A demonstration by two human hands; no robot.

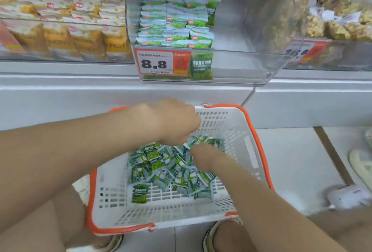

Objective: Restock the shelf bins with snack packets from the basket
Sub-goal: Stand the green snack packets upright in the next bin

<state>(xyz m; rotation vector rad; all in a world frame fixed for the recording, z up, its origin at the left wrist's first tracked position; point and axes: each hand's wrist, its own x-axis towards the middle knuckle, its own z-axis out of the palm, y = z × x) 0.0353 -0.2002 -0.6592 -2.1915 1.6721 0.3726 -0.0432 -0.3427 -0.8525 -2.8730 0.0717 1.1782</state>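
Observation:
A white basket with an orange rim (237, 123) stands on the floor below the shelf and holds a heap of small green snack packets (161, 163). My left hand (173, 121) reaches down into the far side of the heap, fingers curled among packets. My right hand (205, 156) is buried in the heap's right side, its fingers hidden by packets. Above, a clear shelf bin (241, 58) holds rows of the same green packets (175, 20) on its left half, with bare room on its right half. One packet (140, 193) lies apart at the basket's near left.
A price tag reading 8.8 (157, 62) is fixed to the bin's front. A bin of yellow packets (60, 30) is on the left, a bin of brown bagged snacks (332, 16) on the right. Sandalled feet (219, 235) stand by the basket's near edge.

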